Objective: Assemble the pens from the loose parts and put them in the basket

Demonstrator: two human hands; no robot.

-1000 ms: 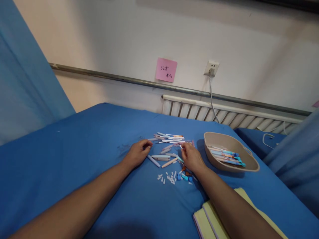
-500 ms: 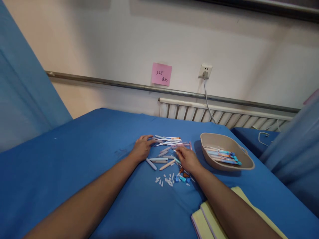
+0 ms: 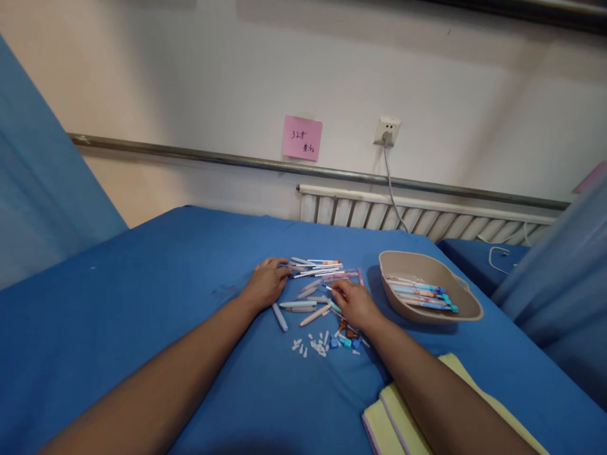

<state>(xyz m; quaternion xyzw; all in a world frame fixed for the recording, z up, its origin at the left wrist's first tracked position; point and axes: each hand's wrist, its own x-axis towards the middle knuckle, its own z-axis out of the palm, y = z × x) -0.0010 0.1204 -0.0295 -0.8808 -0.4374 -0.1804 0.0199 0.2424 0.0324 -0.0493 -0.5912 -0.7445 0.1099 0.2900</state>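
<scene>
Near the middle of the bed, my right hand [image 3: 355, 303] is closed in a pinch on a thin pen refill whose white end [image 3: 327, 288] pokes out left of the fingertips. My left hand [image 3: 266, 284] lies at the left ends of a pile of white refills [image 3: 318, 270], fingers bent around something hidden. Between the hands are several pen barrels, among them a light blue one [image 3: 298, 304], a peach one [image 3: 315, 315] and a lavender one [image 3: 279, 317]. Small white tips [image 3: 318, 347] and blue and brown caps [image 3: 346, 343] lie nearer to me.
A beige basket [image 3: 467, 309] with several pens [image 3: 422, 297] stands to the right. At the front right, a folded yellow cloth [image 3: 386, 420] lies under my right forearm. Behind the blue bed [image 3: 142, 303] are a radiator [image 3: 351, 205] and a wall socket [image 3: 387, 131]. Blue curtains hang at both sides.
My left hand has drawn back slightly from the refill pile. The right hand keeps its pinch, nearly in place. The whole view has shifted a little.
</scene>
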